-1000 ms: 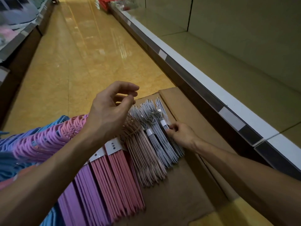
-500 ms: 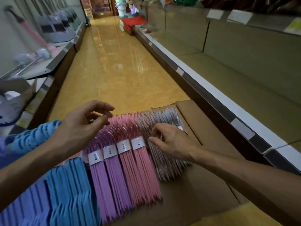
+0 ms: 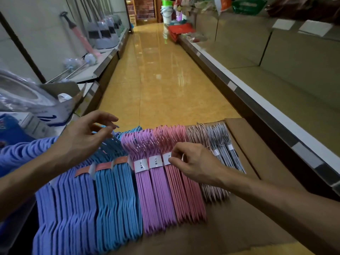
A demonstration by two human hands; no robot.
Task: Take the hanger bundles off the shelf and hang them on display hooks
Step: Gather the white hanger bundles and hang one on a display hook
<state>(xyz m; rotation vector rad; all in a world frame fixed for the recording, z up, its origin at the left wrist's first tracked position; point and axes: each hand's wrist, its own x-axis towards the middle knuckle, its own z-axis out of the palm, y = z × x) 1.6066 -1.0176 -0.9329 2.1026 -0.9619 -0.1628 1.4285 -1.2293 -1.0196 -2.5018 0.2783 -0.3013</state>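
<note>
Banded hanger bundles lie side by side on a brown cardboard sheet (image 3: pixel 244 229): lilac-blue bundles (image 3: pixel 64 208), blue bundles (image 3: pixel 116 199), purple bundles (image 3: pixel 154 196), pink bundles (image 3: pixel 185 196), thin pale-pink wire ones (image 3: pixel 211 188) and grey wire ones (image 3: pixel 226 159). My right hand (image 3: pixel 193 162) rests on the pink bundles, its fingertips pinching at the white paper band. My left hand (image 3: pixel 82 137) hovers over the hooks of the blue bundles with fingers spread and curled, holding nothing.
A bare beige shelf with a white price rail (image 3: pixel 248 96) runs along the right. On the left, a shelf holds brooms and dustpans (image 3: pixel 103 34) and wrapped goods (image 3: pixel 27 96). The glossy yellow aisle floor (image 3: pixel 158 74) stretches ahead to red baskets (image 3: pixel 180 30).
The view has tilted up and left. My right hand has moved left from the grey wire bundles to the pink bundles' band. My left hand has shifted left over the blue bundles.
</note>
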